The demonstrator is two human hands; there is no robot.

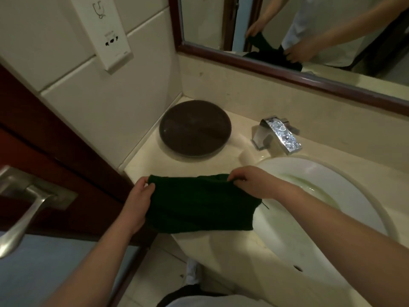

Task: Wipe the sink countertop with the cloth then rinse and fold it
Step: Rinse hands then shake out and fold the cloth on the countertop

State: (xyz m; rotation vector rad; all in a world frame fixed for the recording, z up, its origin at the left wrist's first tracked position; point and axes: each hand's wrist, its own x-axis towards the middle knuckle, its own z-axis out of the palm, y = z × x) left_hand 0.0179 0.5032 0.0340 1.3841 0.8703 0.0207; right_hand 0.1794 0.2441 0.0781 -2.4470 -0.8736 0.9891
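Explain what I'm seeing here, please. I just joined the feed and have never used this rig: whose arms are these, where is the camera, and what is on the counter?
There is no machine. One wide-angle camera sits on a person's head and looks down at their two bare arms.

The left hand and right hand each pinch a far corner of a dark green cloth, holding it spread over the front edge of the beige countertop.

Behind the cloth rests a round dark brown dish. To its right stands a chrome faucet, spotted with water drops, above the white sink basin, which is wet near the bottom.

The mirror at the top reflects the same hands and cloth. A metal door handle shows at the left.
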